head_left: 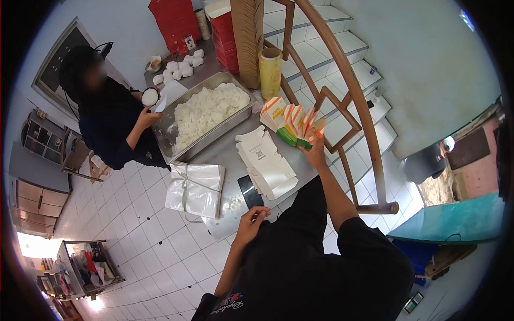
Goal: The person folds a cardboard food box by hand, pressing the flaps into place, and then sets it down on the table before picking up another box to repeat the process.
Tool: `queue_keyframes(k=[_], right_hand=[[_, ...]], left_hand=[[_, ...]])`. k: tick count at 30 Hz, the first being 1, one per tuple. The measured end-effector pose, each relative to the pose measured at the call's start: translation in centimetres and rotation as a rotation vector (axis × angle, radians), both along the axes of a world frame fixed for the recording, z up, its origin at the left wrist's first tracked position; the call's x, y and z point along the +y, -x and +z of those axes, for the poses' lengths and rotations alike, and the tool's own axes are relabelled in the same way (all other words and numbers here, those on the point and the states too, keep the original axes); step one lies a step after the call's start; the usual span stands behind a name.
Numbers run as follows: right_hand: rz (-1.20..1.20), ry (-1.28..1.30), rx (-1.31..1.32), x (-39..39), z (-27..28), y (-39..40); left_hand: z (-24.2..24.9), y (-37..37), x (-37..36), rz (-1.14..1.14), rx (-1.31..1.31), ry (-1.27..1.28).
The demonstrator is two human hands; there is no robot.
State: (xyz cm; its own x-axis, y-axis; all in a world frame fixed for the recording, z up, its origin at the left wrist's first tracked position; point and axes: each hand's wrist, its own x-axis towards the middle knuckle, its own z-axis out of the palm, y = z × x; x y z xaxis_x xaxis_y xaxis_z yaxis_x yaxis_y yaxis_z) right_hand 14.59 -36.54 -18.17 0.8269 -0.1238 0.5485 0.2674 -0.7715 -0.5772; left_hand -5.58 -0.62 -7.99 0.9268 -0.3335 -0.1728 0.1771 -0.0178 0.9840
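Note:
My right hand (315, 150) has its fingers closed on the lower end of a fanned stack of orange and white printed cartons (289, 119), with a green piece (292, 138) beside it. Near the table's front edge, my left hand (254, 218) has curled fingers; whether anything is between them cannot be made out. Flat white cardboard boxes (266, 163) lie between my hands, and a dark flat device (249, 191) is partly under them. A tied bundle of clear plastic bags (195, 190) rests at the table's left edge.
A metal tray (227, 124) of white rice (206, 115) stands beyond the boxes. A co-worker (115, 120) at the left holds a rice-filled cup. Wrapped white lumps (179, 69), a yellow film roll (270, 72) and red stacks (225, 40) stand farther back. A stair railing (369, 134) rises at the right.

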Motion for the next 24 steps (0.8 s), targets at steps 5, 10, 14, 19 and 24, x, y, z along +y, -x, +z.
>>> queue_keyframes(k=[5, 10, 14, 19, 24], right_hand=[[0.004, 0.158, -0.117, 1.7, 4.9, -2.2], [-0.186, 0.317, 0.065, 4.7, 7.0, -4.3], [-0.121, 0.333, 0.002, 5.3, 6.3, -6.8], [-0.118, 0.463, -0.026, 5.7, 7.6, -9.0], [-0.081, 0.566, 0.000, 8.8, 10.5, -10.4]], left_hand=[[1.3, 0.1, -0.1, -0.009, 0.055, -0.072], [1.4, -0.2, -0.4, -0.021, 0.023, -0.059], [1.3, -0.6, -0.4, -0.035, 0.017, -0.102], [0.6, -0.4, 0.1, 0.003, 0.028, -0.078], [0.2, -0.3, 0.3, -0.012, 0.059, -0.089]])
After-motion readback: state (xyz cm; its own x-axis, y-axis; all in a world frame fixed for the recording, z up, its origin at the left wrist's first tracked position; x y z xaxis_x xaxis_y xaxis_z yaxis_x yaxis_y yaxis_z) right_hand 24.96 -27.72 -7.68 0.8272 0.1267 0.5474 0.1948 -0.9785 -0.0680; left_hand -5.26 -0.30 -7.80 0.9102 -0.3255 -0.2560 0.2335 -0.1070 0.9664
